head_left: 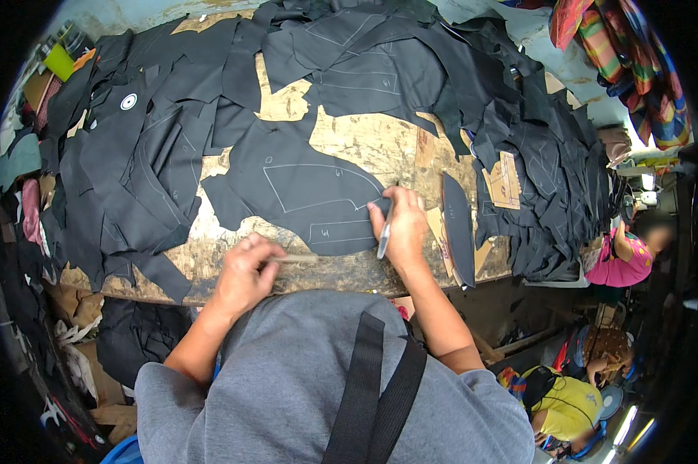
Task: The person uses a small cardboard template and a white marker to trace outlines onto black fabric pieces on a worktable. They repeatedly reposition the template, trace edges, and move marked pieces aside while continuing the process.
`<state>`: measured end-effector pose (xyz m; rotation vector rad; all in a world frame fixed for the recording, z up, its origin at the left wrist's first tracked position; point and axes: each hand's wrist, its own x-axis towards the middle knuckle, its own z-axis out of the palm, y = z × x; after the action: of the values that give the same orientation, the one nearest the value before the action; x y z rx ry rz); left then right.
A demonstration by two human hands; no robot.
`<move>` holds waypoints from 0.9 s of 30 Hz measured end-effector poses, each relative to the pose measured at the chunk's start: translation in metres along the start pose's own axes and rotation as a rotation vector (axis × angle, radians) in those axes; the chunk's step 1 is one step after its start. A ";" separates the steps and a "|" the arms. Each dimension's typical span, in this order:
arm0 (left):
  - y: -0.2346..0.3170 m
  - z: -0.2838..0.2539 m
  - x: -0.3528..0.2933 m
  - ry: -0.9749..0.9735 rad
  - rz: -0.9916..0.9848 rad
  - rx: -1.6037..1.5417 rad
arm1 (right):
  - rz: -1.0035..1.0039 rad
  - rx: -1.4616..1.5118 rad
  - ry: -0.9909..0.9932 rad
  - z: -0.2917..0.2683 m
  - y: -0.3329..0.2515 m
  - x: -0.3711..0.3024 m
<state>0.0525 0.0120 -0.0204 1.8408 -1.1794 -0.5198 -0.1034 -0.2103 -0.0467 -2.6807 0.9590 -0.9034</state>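
A black leather-like piece [287, 182] lies in front of me on the wooden table [364, 143], with pale outlines of shapes drawn on it. My right hand [405, 230] rests at its right edge, closed round a silver pen [384, 241] that points down toward me. Near the table's front edge, my left hand [245, 271] is closed on a thin, flat, brownish strip [296, 258]. The strip appears nearly edge-on, so its full shape cannot be made out. It reaches right, close to the lower edge of the black piece.
Black pieces [152, 155] are heaped on the left, far and right sides. A narrow dark piece [457, 228] and a marked cardboard template [503, 182] lie to the right. A white roundel [129, 101] sits on the left heap. Other people [569, 406] sit at lower right.
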 end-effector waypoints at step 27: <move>0.015 0.055 0.053 0.281 0.205 0.372 | 0.415 1.288 -0.461 0.014 0.017 0.034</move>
<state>0.0298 -0.0618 -0.0321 1.9900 -1.3117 0.0808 -0.0833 -0.2458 -0.0474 -1.4037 0.4820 -0.4720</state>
